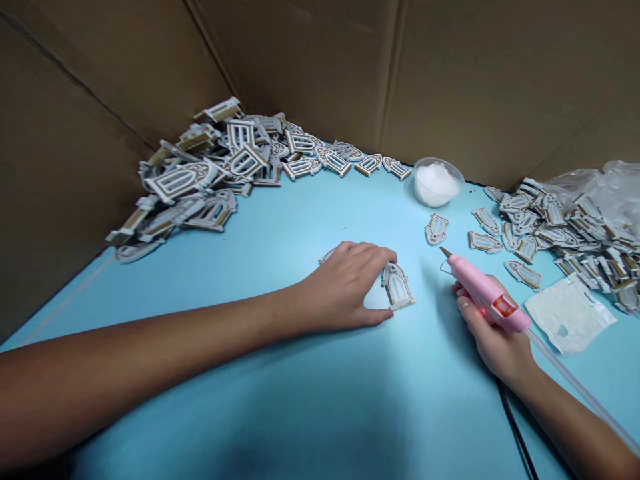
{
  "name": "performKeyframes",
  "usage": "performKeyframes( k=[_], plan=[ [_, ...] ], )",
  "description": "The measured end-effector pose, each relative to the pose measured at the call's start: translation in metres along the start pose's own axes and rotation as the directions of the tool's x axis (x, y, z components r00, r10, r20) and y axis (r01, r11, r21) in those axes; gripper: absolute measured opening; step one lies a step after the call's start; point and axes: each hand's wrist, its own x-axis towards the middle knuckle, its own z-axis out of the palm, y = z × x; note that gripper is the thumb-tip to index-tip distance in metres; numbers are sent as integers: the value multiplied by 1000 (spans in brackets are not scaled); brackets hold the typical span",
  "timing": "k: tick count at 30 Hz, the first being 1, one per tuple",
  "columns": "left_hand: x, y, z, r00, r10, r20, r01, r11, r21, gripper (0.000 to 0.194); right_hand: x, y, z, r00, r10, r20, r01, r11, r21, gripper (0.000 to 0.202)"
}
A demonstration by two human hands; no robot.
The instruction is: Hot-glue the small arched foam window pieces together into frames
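Observation:
My left hand rests on the table with thumb and forefinger at opposite ends of a small arched window piece, which lies flat and white with brown edging. Under the far side of that hand, part of another arched piece peeks out, mostly hidden. A pink hot glue gun is gripped in my right hand, its nozzle aimed up and left above the table. A clear glue stick trails from its back end.
A large heap of window pieces fills the back left. A cup of white material stands at the back. More pieces pile up at right beside a plastic bag. A whitish sheet and black cord lie near my right hand.

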Motion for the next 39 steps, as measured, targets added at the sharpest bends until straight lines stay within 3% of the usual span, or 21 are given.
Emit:
performKeyframes(
  k=[2, 5, 11, 15, 26, 39],
  plan=[
    [-1, 2, 2, 1000, -17, -24, 17, 1000, 9, 72, 0, -7, 1, 991, -124, 54, 125, 992, -6, 6],
    [-2, 2, 5, 997, 6, -77, -7, 1000, -11, 66, -3, -9, 4, 950, -262, 171, 271, 962, -36, 10],
    [-1, -2, 6, 971, 148, -186, -162, 985, -63, 59, -10, 1, 9, 884, -398, 248, 432, 896, -103, 14],
    [-2, -4, 5, 942, 245, -228, -262, 964, -49, 56, -11, 1, 8, 870, -408, 276, 455, 880, -136, 18],
    [-1, -6, 7, 906, 332, -263, -346, 938, -7, 52, -12, 2, 8, 856, -395, 334, 461, 875, -145, 18],
    [1, -4, 4, 887, 354, -295, -371, 929, -1, 51, -8, -4, 10, 865, -429, 261, 473, 870, -135, 24]
  ],
)
